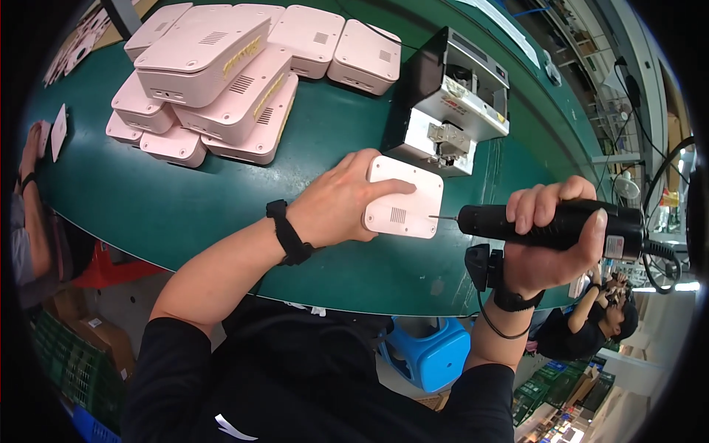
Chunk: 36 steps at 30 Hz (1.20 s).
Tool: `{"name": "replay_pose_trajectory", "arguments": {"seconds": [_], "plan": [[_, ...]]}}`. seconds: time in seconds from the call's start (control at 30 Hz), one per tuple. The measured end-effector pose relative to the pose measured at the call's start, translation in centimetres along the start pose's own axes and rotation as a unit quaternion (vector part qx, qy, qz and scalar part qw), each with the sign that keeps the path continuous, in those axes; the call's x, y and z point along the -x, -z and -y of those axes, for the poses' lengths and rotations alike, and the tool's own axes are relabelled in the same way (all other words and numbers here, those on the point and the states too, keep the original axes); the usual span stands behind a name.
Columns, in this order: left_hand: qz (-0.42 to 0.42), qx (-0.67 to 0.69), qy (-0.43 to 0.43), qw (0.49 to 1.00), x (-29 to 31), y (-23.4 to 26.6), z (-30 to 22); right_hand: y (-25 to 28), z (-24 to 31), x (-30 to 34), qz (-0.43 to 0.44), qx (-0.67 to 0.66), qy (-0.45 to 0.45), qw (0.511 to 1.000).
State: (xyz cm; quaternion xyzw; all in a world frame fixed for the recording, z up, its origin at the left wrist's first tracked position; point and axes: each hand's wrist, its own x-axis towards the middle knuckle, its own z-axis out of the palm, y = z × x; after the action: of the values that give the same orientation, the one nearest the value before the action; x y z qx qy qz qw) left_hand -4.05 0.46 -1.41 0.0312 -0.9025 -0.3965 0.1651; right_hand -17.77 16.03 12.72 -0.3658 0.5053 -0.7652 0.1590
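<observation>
A white plastic box [421, 199] with rounded corners, a vent grille and corner screw holes rests on the green table. My left hand [343, 199] grips it from the left side, index finger laid across its top. In my right hand [550, 229] is a black electric screwdriver [484, 220], held level with its thin bit pointing left. The bit's tip is at the box's lower right corner, near a screw hole; I cannot tell whether it touches. A coiled cord leaves the screwdriver's rear end.
Stacked white boxes [214, 81] fill the far left of the green table [221, 199]. Behind my box stands a black and silver screw feeder-like machine [450, 103]. Another person's hand [33, 140] is at the left edge. A blue stool [432, 354] stands below the table's near edge.
</observation>
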Motion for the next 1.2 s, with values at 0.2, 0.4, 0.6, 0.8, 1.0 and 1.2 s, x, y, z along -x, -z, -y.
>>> {"name": "replay_pose_trajectory", "arguments": {"seconds": [0.2,0.4,0.6,0.8,1.0,1.2], "plan": [[-0.002,-0.008,0.013,1.0,0.2,0.0,-0.1,0.6,-1.0,-2.6,-0.029,0.006,0.047,0.998],[0.001,-0.003,0.011,1.0,0.3,0.0,-0.5,-0.2,-2.2,-6.2,-0.079,0.04,0.06,0.994],[-0.002,-0.004,0.01,1.0,0.2,0.0,-0.1,0.6,-1.4,-3.9,-0.021,-0.011,-0.018,1.0],[-0.005,0.007,0.011,1.0,0.3,-0.1,0.2,-0.8,0.3,1.5,0.008,-0.015,-0.029,0.999],[-0.006,0.012,0.014,1.0,0.3,-0.4,0.1,-1.2,-1.3,3.3,0.025,0.011,-0.02,0.999],[0.002,0.009,0.021,1.0,0.2,-0.3,0.4,-1.5,-1.6,3.8,0.03,0.026,0.002,0.999]]}}
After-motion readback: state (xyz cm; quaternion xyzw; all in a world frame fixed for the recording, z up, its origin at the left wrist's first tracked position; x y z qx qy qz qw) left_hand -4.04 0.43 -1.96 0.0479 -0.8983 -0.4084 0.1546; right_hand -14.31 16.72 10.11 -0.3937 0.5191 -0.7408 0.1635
